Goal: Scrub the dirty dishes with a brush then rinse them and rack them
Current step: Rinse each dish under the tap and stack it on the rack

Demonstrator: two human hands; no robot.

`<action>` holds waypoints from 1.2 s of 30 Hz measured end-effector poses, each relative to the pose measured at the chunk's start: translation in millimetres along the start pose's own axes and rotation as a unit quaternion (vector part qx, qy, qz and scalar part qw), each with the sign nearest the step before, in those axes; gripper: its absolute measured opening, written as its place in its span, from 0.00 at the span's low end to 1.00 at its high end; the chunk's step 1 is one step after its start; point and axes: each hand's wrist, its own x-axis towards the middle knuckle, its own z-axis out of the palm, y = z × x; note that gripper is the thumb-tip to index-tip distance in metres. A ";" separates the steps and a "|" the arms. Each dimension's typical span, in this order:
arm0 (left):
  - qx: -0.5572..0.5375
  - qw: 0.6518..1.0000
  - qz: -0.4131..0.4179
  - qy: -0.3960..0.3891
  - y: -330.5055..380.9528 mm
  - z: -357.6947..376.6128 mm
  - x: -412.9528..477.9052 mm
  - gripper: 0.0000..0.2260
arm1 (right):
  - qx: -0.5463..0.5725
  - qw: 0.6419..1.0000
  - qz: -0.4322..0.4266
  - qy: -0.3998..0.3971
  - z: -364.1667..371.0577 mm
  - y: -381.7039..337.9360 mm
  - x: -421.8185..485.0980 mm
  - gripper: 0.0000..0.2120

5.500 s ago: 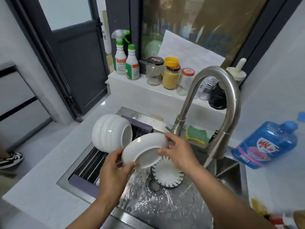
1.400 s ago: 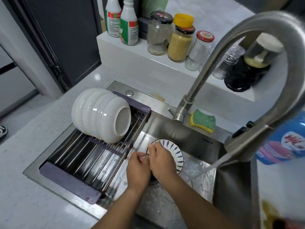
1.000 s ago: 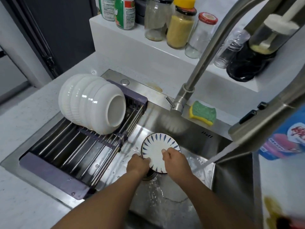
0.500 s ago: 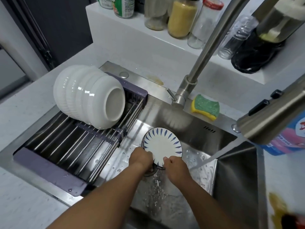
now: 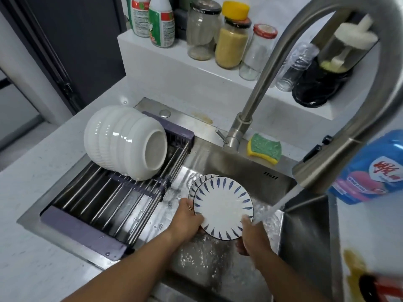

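Both hands hold a small white plate with blue leaf marks tilted above the steel sink. My left hand grips its left edge; my right hand grips its lower right edge, close to the water stream. A second patterned plate shows behind the first, mostly hidden. Several white ribbed bowls lie nested on their side on the roll-up rack over the sink's left half. No brush is visible.
The tall curved faucet runs water from its head at the right. A green and yellow sponge lies behind the sink. A blue detergent bottle stands at the right. Jars and spray bottles line the back ledge.
The white bowl I held earlier now sits nested on the rack. Since then my hands have lifted the patterned plate off the sink floor and brought it rightward toward the water stream.
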 end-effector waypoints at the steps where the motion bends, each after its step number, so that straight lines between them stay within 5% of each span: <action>1: -0.005 1.000 0.008 -0.024 1.6 2.2 -3.4 0.21 | 0.003 1.000 -0.027 -0.009 -8.1 -4.1 -7.7 0.20; 4: -0.003 0.998 0.020 -0.063 3.7 8.9 -16.8 0.25 | -0.013 0.995 -0.099 0.006 -26.7 -12.6 -20.1 0.09; 10: -0.046 0.996 -0.048 -0.060 24.1 23.8 -44.1 0.28 | -0.059 0.988 -0.145 0.006 -69.8 -33.9 -42.6 0.11; 19: 0.001 0.998 0.047 -0.050 79.2 16.4 -79.3 0.08 | -0.031 0.982 -0.187 -0.001 -104.5 -64.9 -70.1 0.10; 28: 0.090 0.970 0.191 -0.122 85.5 1.5 -88.4 0.28 | -0.008 0.977 -0.212 -0.007 -111.1 -71.6 -84.2 0.10; 32: 0.285 0.903 0.291 -0.136 84.7 -9.2 -97.7 0.41 | -0.039 0.980 -0.197 -0.005 -116.4 -73.7 -89.2 0.14; 34: 0.442 0.809 0.360 -0.141 75.6 -16.4 -94.9 0.43 | -0.047 0.982 -0.180 -0.012 -116.3 -72.0 -88.5 0.16; 36: 0.530 0.697 0.461 -0.145 58.5 -17.9 -86.5 0.35 | -0.035 0.987 -0.151 -0.032 -112.9 -67.1 -82.0 0.17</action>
